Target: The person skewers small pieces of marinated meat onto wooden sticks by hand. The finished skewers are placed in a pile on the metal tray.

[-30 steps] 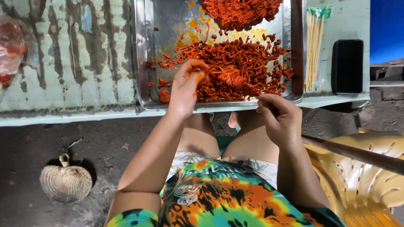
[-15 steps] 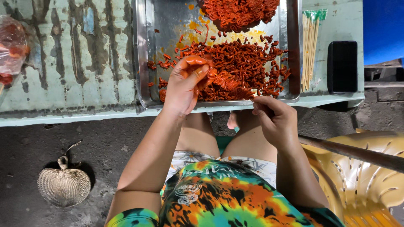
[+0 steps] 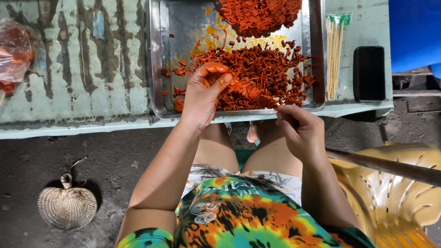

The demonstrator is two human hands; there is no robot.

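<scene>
The left hand reached over the near rim of the metal tray, fingers curled and pinching a clump of red-orange marinated strips heaped across the tray's near half. The right hand hovered just off the table's near edge — fingers bent, pinching a thin skewer tip, it seemed. More wooden skewers lay beside the tray's right rim.

Red-orange, sauce-coated meat strips are spread in a loose heap over the near half of a rectangular metal tray, which is set at the near edge of the surface. A second, denser mound is piled toward the tray's far edge. A small bunch of strips is pinched between the left fingers, just above the heap.
</scene>
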